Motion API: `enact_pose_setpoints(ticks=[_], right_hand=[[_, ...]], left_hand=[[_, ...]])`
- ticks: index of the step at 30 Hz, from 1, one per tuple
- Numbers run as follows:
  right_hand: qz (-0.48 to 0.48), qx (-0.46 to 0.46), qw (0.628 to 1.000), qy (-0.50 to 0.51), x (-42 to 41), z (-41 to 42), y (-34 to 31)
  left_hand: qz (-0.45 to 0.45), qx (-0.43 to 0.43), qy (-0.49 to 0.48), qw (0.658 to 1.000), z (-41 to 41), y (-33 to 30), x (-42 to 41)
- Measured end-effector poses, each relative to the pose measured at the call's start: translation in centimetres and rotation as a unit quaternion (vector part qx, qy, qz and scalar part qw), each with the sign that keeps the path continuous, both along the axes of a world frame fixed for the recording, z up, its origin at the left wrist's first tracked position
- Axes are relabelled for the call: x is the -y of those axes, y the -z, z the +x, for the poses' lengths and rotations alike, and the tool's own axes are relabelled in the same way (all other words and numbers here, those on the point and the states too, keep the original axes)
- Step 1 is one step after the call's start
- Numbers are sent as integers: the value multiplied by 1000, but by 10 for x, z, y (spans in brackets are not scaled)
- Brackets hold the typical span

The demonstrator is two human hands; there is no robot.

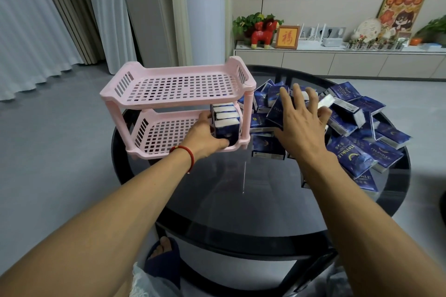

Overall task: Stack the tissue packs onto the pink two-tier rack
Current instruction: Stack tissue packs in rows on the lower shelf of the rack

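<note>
Two-tier pink slatted plastic rack [169,87] set at left on round black glass table [229,188]; top tier bare. Row of dark-blue tissue packs [226,118] stood upright at lower tier's right end; nearest pack gripped by left hand [205,135]. Right hand [299,118], fingers spread, laid on loose pack heap [362,128] printed "TWINKLE".

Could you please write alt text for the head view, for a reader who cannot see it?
A left hand holds a blue tissue pack at the right end of a pink rack's lower tier, fronting a short row of packs. The right hand reaches onto a pile of packs on a dark round table; the top tier is bare.
</note>
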State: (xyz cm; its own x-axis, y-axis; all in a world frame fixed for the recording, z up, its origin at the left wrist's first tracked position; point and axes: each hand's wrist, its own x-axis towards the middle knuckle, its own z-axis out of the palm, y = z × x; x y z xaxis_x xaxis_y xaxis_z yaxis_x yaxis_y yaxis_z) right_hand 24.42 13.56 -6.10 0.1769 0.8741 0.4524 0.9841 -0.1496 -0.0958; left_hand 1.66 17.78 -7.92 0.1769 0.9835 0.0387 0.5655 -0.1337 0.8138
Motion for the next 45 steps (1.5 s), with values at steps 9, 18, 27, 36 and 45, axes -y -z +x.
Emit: enact_pose_setpoints(ticks=[9,18,27,36,45], right_hand=[[102,-66,991,-49,10,6,-4],[81,-176,953,-231,67,-10,-7],[10,-92,919,-382,82,-59,-2],[71,-297,932,-194,68,-49,1],[-30,-459,864,-205,36,-63,2]], left_hand=[[5,-28,-4,1000,-5,-5,4],[100,-140,-22,985,-19,-30,53],[8,114,89,990,-18,-37,88],[82,57,14,995,-45,-31,69],[180,15,18,983,-24,-25,59]])
